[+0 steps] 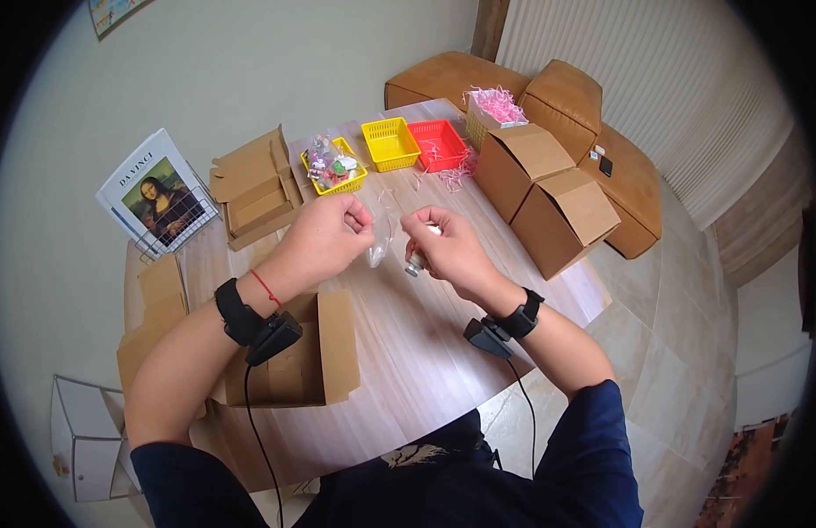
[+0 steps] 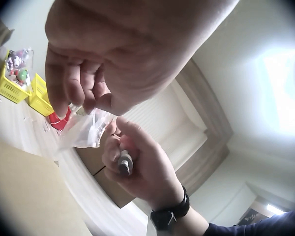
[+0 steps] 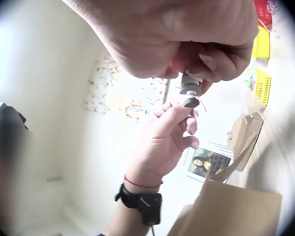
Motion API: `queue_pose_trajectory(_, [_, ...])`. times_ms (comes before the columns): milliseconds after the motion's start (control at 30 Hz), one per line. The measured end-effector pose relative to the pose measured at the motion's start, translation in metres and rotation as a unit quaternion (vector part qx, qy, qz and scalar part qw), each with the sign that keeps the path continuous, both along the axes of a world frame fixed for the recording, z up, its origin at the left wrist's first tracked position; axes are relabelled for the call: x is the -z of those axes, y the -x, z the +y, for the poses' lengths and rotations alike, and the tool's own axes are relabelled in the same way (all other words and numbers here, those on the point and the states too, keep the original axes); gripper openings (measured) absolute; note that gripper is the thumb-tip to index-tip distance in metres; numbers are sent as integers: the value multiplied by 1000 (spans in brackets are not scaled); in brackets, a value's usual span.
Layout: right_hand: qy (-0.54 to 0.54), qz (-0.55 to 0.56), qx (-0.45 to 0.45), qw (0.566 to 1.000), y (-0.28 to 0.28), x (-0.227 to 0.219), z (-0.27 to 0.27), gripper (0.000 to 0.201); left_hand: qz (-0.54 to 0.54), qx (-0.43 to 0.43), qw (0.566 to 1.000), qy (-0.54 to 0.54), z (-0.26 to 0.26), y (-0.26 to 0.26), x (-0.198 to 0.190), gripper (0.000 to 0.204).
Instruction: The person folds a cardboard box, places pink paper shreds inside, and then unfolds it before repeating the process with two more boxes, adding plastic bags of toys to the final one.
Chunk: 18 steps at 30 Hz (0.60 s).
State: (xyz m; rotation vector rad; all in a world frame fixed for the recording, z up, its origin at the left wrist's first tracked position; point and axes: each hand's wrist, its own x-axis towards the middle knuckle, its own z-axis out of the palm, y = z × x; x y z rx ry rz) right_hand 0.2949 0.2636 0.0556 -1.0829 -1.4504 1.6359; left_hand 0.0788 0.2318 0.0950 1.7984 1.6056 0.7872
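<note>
Over the table, my left hand (image 1: 324,236) pinches a small clear plastic bag (image 1: 381,246) between thumb and fingertips. In the left wrist view the bag (image 2: 86,132) hangs crumpled and see-through below those fingers. My right hand (image 1: 452,251) is close beside it, fingers curled round a small grey-and-white cylinder (image 1: 415,265). The cylinder's stepped, knob-like end (image 3: 191,93) sticks out below the fist in the right wrist view; the rest is hidden in the palm. Right thumb and forefinger tips come right at the bag's edge in the left wrist view.
An open cardboard box (image 1: 338,348) stands near the front left, a flatter one (image 1: 254,198) behind it. Tall cartons (image 1: 558,220) stand right. At the back are a filled yellow basket (image 1: 342,187), another yellow basket (image 1: 390,145), a red basket (image 1: 439,145) and pink shreds (image 1: 456,176).
</note>
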Motion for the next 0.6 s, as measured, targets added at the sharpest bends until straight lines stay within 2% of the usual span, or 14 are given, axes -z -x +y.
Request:
queue_pose_trajectory(67, [90, 50, -17, 995, -7, -9, 1, 22, 14, -15, 1000, 8, 0, -3, -2, 16])
queue_pose_trajectory(167, [64, 192, -66, 977, -8, -7, -3, 25, 18, -16, 1000, 2, 3, -3, 2, 20])
queue_pose_trajectory(367, [-93, 29, -2, 995, 10, -10, -12, 24, -7, -29, 997, 69, 3, -6, -3, 22])
queue_pose_trajectory(467, [-85, 31, -43, 995, 10, -3, -6, 26, -62, -12, 993, 98, 0, -9, -8, 18])
queue_pose_trajectory(600, [8, 131, -110, 985, 6, 3, 0, 32, -77, -24, 992, 97, -6, -13, -11, 14])
